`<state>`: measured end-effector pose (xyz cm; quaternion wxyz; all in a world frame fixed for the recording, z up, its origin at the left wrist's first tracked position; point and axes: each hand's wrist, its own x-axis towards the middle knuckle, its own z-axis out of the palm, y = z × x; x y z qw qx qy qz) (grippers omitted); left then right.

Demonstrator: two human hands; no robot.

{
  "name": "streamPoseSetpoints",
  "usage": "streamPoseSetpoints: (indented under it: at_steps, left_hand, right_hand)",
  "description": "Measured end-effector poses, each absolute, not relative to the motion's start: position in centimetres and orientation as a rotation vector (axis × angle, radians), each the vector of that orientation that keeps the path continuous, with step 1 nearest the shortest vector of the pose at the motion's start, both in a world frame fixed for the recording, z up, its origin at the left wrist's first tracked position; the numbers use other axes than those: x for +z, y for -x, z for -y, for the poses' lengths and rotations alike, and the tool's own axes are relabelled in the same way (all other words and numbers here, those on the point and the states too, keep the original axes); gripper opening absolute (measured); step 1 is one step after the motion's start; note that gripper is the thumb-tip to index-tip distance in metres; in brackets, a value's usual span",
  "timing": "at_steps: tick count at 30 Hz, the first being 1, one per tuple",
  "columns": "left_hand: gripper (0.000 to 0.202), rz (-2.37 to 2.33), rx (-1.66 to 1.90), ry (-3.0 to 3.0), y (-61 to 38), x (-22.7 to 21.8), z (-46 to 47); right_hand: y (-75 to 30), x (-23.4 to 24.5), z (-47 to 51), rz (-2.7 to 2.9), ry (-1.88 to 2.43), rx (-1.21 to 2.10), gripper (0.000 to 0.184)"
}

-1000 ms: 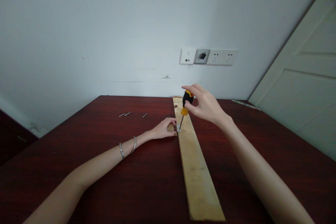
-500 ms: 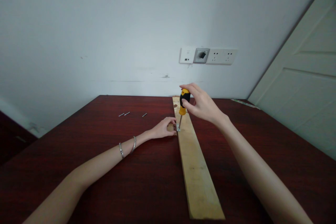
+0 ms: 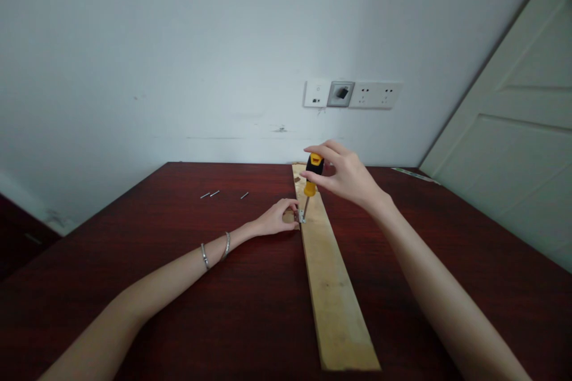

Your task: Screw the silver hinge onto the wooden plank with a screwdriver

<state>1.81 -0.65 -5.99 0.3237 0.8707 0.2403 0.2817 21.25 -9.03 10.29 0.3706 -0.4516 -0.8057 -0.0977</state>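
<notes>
The screwdriver (image 3: 311, 175) stands nearly upright in my right hand (image 3: 346, 177), my fingers closed round its handle and hiding most of it. Its tip meets a small metal piece (image 3: 301, 216) at the plank (image 3: 333, 292)'s left edge. My left hand (image 3: 274, 220) pinches that piece, which is too tiny to make out. Three nails (image 3: 216, 193) lie well apart on the table (image 3: 223, 309).

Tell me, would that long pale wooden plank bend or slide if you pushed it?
Probably stiff: the long pale wooden plank lies flat and straight. It might slide, since the dark red table looks smooth and glossy. It looks thin, so it is likely light.
</notes>
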Motion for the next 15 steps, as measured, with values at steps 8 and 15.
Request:
streamPoseSetpoints:
  at_steps: [8,15]
  left_hand:
    - [0.052,-0.607,0.747,-2.324,-1.79,-6.12,0.41]
    - [0.048,-0.603,0.762,-2.309,-1.80,-6.18,0.48]
  right_hand:
    - [-21.21,10.15,8.89,2.053,1.164,-0.189,0.047]
    - [-20.93,10.27,9.17,2.068,1.243,-0.235,0.047]
